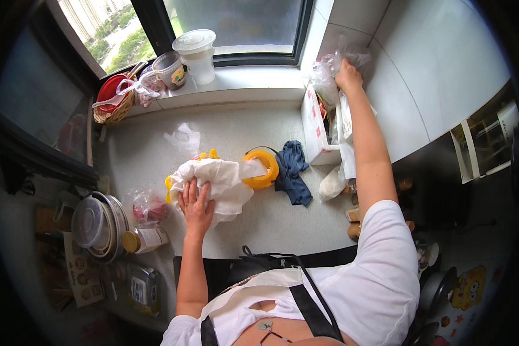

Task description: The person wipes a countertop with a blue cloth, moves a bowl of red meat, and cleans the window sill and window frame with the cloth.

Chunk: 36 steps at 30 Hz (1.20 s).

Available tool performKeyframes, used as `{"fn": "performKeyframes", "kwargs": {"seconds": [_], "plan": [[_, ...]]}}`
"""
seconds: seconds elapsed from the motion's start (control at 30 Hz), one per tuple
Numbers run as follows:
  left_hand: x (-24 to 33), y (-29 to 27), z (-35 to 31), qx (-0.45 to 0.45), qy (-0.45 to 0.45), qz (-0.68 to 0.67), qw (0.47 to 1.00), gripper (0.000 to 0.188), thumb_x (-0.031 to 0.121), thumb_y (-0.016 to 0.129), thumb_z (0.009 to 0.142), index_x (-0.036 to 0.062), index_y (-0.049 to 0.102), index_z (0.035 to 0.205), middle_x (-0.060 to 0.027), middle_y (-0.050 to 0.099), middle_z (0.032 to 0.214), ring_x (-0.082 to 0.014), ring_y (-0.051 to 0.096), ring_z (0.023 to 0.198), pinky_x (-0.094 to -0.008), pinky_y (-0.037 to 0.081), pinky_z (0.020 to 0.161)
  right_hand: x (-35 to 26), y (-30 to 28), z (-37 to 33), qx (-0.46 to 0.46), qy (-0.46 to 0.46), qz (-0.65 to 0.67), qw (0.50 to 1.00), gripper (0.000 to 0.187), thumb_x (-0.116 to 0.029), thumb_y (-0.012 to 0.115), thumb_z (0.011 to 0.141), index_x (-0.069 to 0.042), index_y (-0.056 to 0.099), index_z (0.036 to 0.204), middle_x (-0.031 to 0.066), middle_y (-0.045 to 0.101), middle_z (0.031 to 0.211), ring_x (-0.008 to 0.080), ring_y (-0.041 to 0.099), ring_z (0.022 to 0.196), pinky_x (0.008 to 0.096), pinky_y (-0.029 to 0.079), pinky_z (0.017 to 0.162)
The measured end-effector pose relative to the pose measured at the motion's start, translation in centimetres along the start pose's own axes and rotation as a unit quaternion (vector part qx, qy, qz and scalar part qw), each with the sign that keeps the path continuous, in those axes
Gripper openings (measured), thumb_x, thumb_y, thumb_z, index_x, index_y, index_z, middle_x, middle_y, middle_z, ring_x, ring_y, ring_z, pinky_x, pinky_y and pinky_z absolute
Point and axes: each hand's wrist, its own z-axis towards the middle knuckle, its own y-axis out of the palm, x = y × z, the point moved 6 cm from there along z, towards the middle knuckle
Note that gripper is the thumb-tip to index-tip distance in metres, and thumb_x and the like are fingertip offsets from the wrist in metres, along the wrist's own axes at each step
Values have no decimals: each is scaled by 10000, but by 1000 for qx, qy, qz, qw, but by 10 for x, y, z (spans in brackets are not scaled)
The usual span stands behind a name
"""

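Observation:
My left hand (pixel 195 206) lies with fingers spread on a crumpled white cloth (pixel 222 185) on the counter. Yellow and red edges of something show from under the cloth; the rest of it is hidden. Against its right side sits a yellow-orange round container (pixel 263 169) with a dark handle and something whitish inside. A dark blue cloth (pixel 294 173) is bunched beside that. Far off to the right, my right arm reaches to the wall corner, where my right hand (pixel 348 76) is closed on a clear plastic bag (pixel 326 79) above a white box (pixel 319 130).
On the sill stand a lidded plastic cup (pixel 195 55), a mug (pixel 170 70) and a basket (pixel 112 115) with a red bowl. At left are stacked bowls (pixel 101 225), a jar (pixel 146 239) and a bag with something red (pixel 148 209). A thin plastic bag (pixel 184 139) lies near the back.

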Motion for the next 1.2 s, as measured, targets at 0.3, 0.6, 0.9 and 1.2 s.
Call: {"fn": "performKeyframes", "kwargs": {"seconds": [0.3,0.6,0.9,1.2], "plan": [[4,-6,6,-6,-34,-10,999,505,148,659,683,190,530,1170,-81,341,1374,-292,258,1290,-526,154,1038,4,10,-1,14,-10,-6,1000,317,-191,464,818,-86,503,1114,161,540,1138,335,518,1075,405,432,898],[-1,-22,9,71,-37,-36,996,398,174,687,686,161,573,1067,-102,412,1275,-294,311,1238,-545,128,1039,-12,-70,-48,97,13,-73,993,377,-217,555,767,-224,572,1143,56,446,1216,264,426,1149,427,402,904],[-7,-34,21,83,1,-92,992,392,149,684,691,138,583,1070,-107,412,1265,-302,303,1245,-522,143,1045,-122,-54,-107,110,-219,285,927,273,-150,631,777,-87,617,1043,128,584,1044,255,566,973,340,448,847],[-15,-52,72,102,29,-122,987,412,160,670,717,155,555,1113,-107,413,1279,-315,305,1248,-511,173,1046,-266,74,-140,-259,-10,606,752,252,-245,527,887,-104,579,1090,9,591,1014,121,602,824,251,484,677]]}}
